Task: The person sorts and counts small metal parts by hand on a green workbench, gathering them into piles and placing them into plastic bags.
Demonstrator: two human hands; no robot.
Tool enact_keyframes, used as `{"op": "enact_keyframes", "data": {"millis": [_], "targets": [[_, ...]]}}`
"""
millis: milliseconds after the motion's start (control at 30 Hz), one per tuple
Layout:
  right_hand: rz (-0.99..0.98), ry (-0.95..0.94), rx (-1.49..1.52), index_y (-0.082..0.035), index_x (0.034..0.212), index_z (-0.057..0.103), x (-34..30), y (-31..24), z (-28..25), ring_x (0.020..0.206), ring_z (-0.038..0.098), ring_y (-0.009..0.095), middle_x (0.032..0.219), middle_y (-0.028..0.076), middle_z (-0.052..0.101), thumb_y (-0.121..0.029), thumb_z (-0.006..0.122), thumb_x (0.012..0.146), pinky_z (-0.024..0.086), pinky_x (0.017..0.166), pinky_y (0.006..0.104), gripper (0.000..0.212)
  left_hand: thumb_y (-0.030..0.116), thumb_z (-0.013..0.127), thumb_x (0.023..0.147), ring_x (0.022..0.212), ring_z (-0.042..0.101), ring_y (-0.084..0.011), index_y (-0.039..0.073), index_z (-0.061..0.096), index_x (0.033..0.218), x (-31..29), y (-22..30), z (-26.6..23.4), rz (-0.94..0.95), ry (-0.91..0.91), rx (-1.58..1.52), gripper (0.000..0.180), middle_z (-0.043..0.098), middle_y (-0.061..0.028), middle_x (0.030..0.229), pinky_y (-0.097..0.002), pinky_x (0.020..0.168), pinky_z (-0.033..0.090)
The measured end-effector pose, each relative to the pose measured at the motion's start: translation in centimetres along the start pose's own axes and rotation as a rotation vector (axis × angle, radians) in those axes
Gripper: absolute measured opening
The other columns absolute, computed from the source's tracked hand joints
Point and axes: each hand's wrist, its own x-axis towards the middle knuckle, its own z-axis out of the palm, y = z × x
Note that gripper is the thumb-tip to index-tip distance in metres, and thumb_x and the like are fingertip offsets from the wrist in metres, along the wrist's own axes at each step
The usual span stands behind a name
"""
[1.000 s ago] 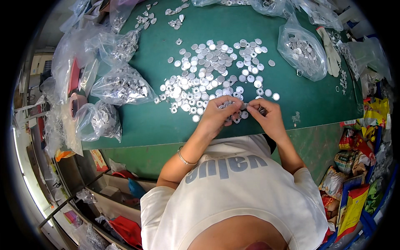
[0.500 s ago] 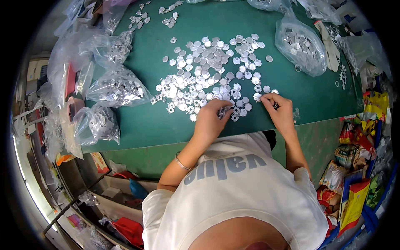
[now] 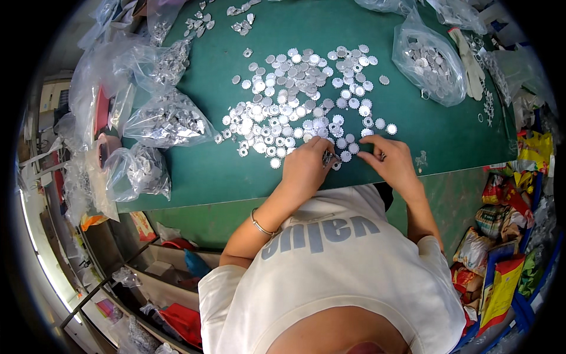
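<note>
Silvery round discs with scalloped edges [image 3: 300, 79] lie scattered and piled on the green table [image 3: 224, 183]; several show a hole in the middle. At the near edge of the pile, my left hand [image 3: 305, 166] is closed around small shiny metal pieces [image 3: 328, 157], partly hidden by its fingers. Just to its right is my right hand [image 3: 389, 159], its thumb and forefinger apart beside the nearest discs. The other fingers are curled in, and a small dark metallic bit shows between them, too hidden to name. One disc [image 3: 391, 128] lies alone beyond this hand.
Clear plastic bags of crumpled-looking silver pieces [image 3: 171, 121] line the table's left side. A bag of discs [image 3: 433, 71] stands at the far right, beside a pale glove [image 3: 469, 65] and a metal chain [image 3: 489, 109]. Loose silver pieces [image 3: 199, 25] lie at the far left.
My right hand has moved left and slightly nearer, toward my left hand, and its thumb and forefinger have parted. The left hand has shifted slightly right, still holding metal pieces.
</note>
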Motion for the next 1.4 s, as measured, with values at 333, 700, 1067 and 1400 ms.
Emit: {"op": "enact_keyframes", "data": {"millis": [333, 700, 1067, 1400], "targets": [[-0.017, -0.057, -0.027, -0.011, 0.092, 0.063, 0.3, -0.9, -0.3, 0.052, 0.055, 0.022, 0.062, 0.007, 0.058, -0.018, 0.070, 0.074, 0.042, 0.048, 0.0329, 0.021, 0.004, 0.066, 0.073, 0.071, 0.060, -0.0296, 0.007, 0.061, 0.081, -0.4, -1.7, -0.6, 0.000, 0.157, -0.178, 0.010, 0.061, -0.0082, 0.082, -0.0360, 0.061, 0.047], [-0.263, 0.063, -0.125, -0.009, 0.098, 0.063, 0.6, -1.1, 4.4, 0.048, 0.053, 0.016, 0.059, 0.004, 0.056, -0.014, 0.070, 0.075, 0.043, 0.046, 0.0291, 0.025, 0.009, 0.070, 0.072, 0.071, 0.060, -0.0301, 0.006, 0.065, 0.088, -1.9, -1.0, -0.8, -0.049, -0.006, -0.111, 0.017, 0.061, -0.0084, 0.082, -0.0347, 0.063, 0.048], [0.403, 0.061, 1.489, -0.001, 0.088, 0.057, 2.0, 0.2, -1.6, 0.053, 0.044, 0.009, 0.069, 0.002, 0.050, -0.004, 0.059, 0.080, 0.029, 0.040, 0.0211, 0.009, 0.015, 0.068, 0.075, 0.068, 0.058, -0.0242, 0.010, 0.065, 0.094, -2.3, -0.4, 1.6, 0.161, 0.103, 0.146, 0.020, 0.055, -0.0049, 0.078, -0.0357, 0.054, 0.046], [-0.034, 0.311, -0.199, -0.006, 0.098, 0.066, 4.7, 1.6, 1.1, 0.046, 0.039, 0.016, 0.054, 0.005, 0.043, -0.008, 0.073, 0.071, 0.035, 0.046, 0.0283, 0.027, 0.018, 0.052, 0.091, 0.063, 0.048, -0.0114, 0.003, 0.059, 0.086, -1.0, -0.9, -0.6, -0.445, -0.162, -1.384, 0.018, 0.049, -0.0025, 0.078, -0.0212, 0.044, 0.035]]}}
